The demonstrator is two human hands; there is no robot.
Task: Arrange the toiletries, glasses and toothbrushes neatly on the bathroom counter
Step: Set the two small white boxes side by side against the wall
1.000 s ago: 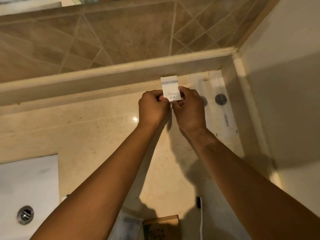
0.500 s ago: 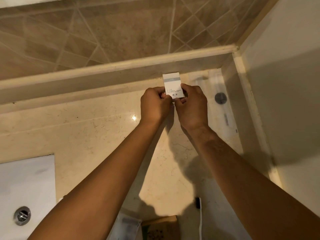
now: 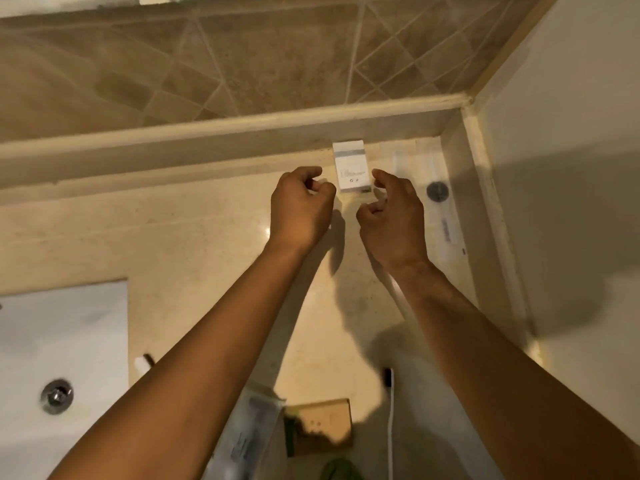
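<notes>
A small white toiletry box (image 3: 350,168) with a grey-blue band stands upright at the back of the beige counter (image 3: 173,244), against the raised ledge. My left hand (image 3: 300,209) hovers just left of it, fingers curled and apart, holding nothing. My right hand (image 3: 393,209) is just right of the box, fingers spread, also free of it. A clear wrapped packet (image 3: 438,202) with a dark round cap lies flat to the right of the box, in the counter's corner.
A white sink (image 3: 62,341) with a metal drain (image 3: 57,396) sits at the lower left. Near the front edge lie a plastic-wrapped item (image 3: 249,434), a brown cardboard box (image 3: 320,426) and a white stick with a dark tip (image 3: 390,410). A wall (image 3: 571,168) closes the right side.
Both hands have let go of the white box and drawn slightly apart and back. The box now stands alone against the ledge.
</notes>
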